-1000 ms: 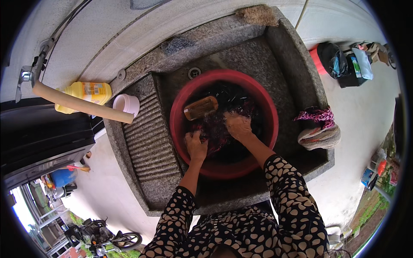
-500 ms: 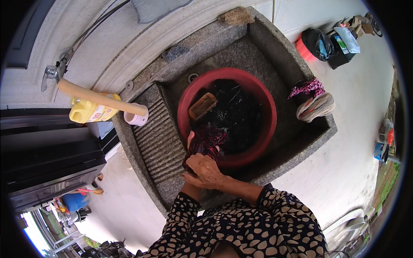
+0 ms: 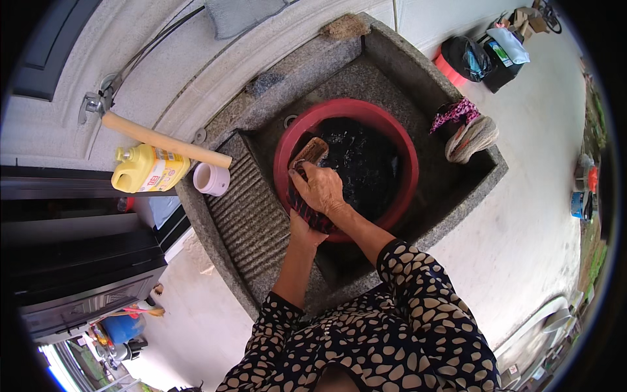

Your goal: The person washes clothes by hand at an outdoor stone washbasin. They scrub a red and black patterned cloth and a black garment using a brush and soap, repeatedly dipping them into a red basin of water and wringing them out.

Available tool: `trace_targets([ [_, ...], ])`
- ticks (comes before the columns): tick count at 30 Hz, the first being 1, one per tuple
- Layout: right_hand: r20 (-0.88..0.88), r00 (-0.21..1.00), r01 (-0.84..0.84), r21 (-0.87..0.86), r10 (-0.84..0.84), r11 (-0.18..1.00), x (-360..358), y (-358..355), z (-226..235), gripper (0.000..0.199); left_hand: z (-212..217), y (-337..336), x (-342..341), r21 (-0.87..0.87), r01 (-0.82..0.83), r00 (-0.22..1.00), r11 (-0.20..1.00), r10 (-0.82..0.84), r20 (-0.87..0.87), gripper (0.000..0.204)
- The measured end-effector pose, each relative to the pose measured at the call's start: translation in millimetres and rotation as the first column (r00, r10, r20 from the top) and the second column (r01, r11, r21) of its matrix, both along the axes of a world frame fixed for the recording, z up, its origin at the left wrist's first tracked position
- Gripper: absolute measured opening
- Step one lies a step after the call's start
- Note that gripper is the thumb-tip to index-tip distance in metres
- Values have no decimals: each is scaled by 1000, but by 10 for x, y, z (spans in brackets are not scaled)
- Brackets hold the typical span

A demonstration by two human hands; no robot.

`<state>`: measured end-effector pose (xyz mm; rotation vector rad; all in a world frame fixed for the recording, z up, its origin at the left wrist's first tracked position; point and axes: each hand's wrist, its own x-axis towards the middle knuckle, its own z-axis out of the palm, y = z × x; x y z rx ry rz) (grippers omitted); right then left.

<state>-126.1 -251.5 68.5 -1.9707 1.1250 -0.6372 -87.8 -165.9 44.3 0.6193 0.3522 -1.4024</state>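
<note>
A red plastic basin [image 3: 410,166] of dark water stands inside a stone sink. My left hand [image 3: 305,230] is closed round a wet pink-and-black patterned fabric item [image 3: 319,222] at the basin's near-left rim. Much of that item is hidden under my right hand, so its kind is unclear. My right hand [image 3: 324,188] lies over the item, its fingers closed on the near end of a wooden scrub brush [image 3: 313,150]. That brush is at the left side of the basin, over the water.
Ribbed stone forms a washboard [image 3: 238,202] at the sink's [image 3: 450,199] left. Beside it are a pink cup [image 3: 211,179], a yellow jug [image 3: 149,168] and a tap [image 3: 96,104] with a beige hose [image 3: 163,140]. A pink-patterned, fuzzy beige item [image 3: 471,138] rests on the right rim.
My right hand has moved up and away from my left wrist to the brush. The brush has shifted slightly. My left hand still holds the patterned item.
</note>
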Motion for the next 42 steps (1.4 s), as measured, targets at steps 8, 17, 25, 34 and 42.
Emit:
trace_targets([
  [8,-6,992,-129,-126,129,984,-189,-104,-385,28,-341,-31,-55,180,91,993,979,-103,57,63],
  [17,-319,932,100,-221,-169,970,-659,-1267,-1196,42,-768,-449,-99,496,-223,287,839,-430,856,63],
  [25,-443,887,-230,-186,128,955,-579,-1238,-2092,39,-1433,-642,-182,983,-5,-400,183,-901,166,33],
  [34,43,999,-25,261,14,965,-624,-878,-908,16,-314,-732,-150,628,-19,947,778,-187,260,58],
  [42,326,809,-527,32,490,849,-728,331,-5,22,-545,-100,-110,87,-135,967,987,112,227,38],
])
